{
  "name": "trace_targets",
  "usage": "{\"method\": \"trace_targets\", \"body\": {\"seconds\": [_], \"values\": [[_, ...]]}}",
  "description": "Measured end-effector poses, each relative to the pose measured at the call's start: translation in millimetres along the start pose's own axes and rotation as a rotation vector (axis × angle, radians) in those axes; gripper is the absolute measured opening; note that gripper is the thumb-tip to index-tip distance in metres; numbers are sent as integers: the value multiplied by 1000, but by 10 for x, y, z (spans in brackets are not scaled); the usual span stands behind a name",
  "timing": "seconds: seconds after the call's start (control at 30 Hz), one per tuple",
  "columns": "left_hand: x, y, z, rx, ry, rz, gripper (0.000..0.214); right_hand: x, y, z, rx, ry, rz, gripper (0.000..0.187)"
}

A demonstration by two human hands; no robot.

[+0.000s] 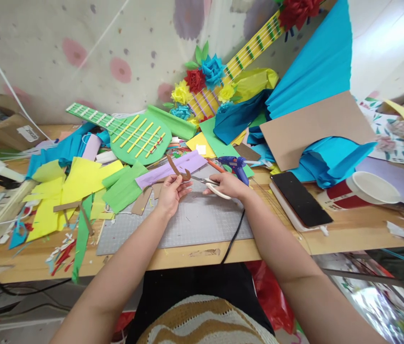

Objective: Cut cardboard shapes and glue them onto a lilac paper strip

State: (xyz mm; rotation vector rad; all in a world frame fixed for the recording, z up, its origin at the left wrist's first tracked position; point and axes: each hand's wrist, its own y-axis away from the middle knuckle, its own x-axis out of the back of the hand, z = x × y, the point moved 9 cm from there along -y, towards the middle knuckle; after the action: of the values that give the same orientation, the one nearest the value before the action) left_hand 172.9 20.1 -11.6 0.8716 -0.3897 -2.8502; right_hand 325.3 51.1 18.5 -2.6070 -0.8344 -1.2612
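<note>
Between the thumb and fingers of my left hand [172,192] is a thin brown paper strip [175,168], bent and curled at its end. My right hand [229,185] grips a pair of scissors [218,190] with white handles. The scissor blades point left toward the strip, close to my left fingertips; whether they touch it I cannot tell. Both hands are above a grey cutting mat [202,224]. Just behind them lies a lilac crepe paper piece [171,169]. A blue glue gun [236,167] rests beyond my right hand.
A green paper instrument [141,138] lies at the back left, with a flowered yellow one [252,48] against the wall. Yellow paper [80,179] and scraps spread at left. A phone [301,198] and a paper cup [357,191] stand at right. A black cable [235,236] crosses the front edge.
</note>
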Motion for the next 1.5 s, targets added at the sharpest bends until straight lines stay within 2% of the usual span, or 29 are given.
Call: {"method": "trace_targets", "body": {"seconds": [0.47,0.6,0.8,0.87,0.93,1.03,1.1,1.2,1.33,1.5], "values": [[-21,3,-13,26,19,-25,18,9,-20,-20,41,46,44,45],[-20,2,7,13,6,-19,19,-10,-34,13,15,36,36,45],[25,-24,111,-76,-142,-23,23,91,-63,143,-80,-25,177,45],[27,-24,150,-110,-232,-30,21,108,-67,201,-125,-130,226,44],[21,-24,167,-132,-308,-40,20,68,-78,205,-128,-344,224,43],[-5,-33,143,-137,-396,-69,20,-14,-99,94,-59,-676,174,42],[-42,-33,126,-151,-460,-99,18,-36,-109,25,-16,-801,173,41],[-111,-9,159,-232,-566,-140,15,-65,-137,17,-4,-916,213,41],[-156,25,216,-328,-645,-167,14,-123,-173,108,-54,-955,275,42],[-140,-8,118,-268,-586,-186,16,-140,-181,115,-26,-959,291,42]]}}
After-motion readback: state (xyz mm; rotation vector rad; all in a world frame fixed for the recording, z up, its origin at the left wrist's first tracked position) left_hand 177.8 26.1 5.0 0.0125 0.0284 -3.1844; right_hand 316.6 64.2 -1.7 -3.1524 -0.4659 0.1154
